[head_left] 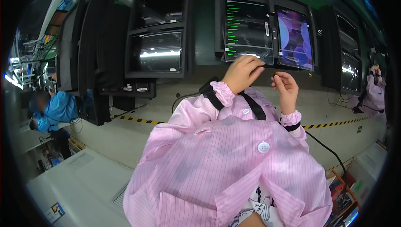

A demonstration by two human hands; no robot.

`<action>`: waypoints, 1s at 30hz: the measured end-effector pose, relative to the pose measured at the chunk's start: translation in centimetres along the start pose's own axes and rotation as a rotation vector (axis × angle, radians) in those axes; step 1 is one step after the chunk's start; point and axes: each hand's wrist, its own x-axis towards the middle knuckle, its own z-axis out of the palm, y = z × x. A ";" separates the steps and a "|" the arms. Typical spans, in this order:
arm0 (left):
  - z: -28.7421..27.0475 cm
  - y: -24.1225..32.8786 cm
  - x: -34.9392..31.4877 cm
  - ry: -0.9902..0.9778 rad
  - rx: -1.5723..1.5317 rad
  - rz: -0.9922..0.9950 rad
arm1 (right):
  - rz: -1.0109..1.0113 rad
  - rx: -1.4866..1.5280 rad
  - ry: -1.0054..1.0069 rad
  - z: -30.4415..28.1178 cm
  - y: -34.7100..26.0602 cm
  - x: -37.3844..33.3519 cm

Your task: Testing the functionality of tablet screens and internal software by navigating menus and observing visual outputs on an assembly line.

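Note:
My left hand (pixel 242 74) is over the lower edge of a tablet (pixel 248 29) whose dark screen shows short green lines. Its fingers stretch forward, with the thumb apart. Glossy clear film (pixel 247 55) shows at that edge, by my fingertips; whether they touch it is hard to tell. To the right, my right hand (pixel 287 90) is raised below a second tablet (pixel 295 38) lit with purple and blue bubbles. Its thumb and fingers are curled together, with a small orange-brown spot at the index fingertip. What they hold, if anything, cannot be made out.
Both tablets lie in a black foam tray (pixel 219 22) on a green bench (pixel 202 39). Further left, another tray holds two dark-screened tablets (pixel 154 51), beside stacked black trays (pixel 98 43). More tablets (pixel 350 70) stand right. A black cable (pixel 330 147) runs from my right side. People work at both sides.

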 end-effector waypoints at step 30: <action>2.8 -3.5 2.3 -0.070 0.549 0.226 | 0.338 0.095 -0.088 -0.9 2.6 3.3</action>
